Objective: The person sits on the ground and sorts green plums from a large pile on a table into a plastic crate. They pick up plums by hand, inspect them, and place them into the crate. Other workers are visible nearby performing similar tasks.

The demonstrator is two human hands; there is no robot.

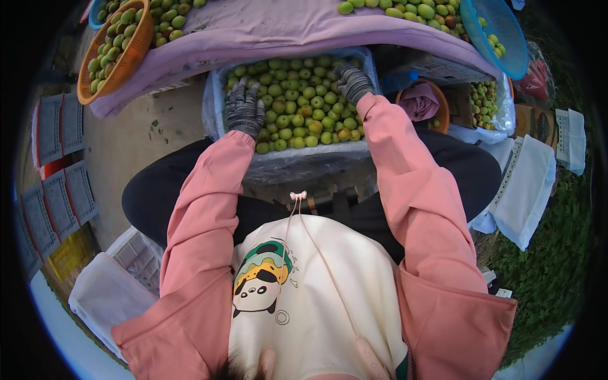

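Observation:
A crate (304,151) lined with clear plastic film stands between my knees, filled with small round green fruits (304,99), a few of them blushed yellow-brown. My left hand (245,107), in a grey knitted glove, rests on the fruits along the left side, palm down with its fingers spread. At the far right corner my right hand (354,83), gloved alike, lies over the fruits beside the crate wall. Its fingers curl downward and their tips are partly hidden, so whether they grip a fruit cannot be told.
Beyond the crate, a table under pink-purple cloth (266,26) bears loose fruits (422,12), an orange basket (135,71) and a tilted blue basket (506,42). An orange tub (444,109) holding purple cloth stands right of the crate. Stacked crates (57,204) stand left; white-covered crates (522,190) right.

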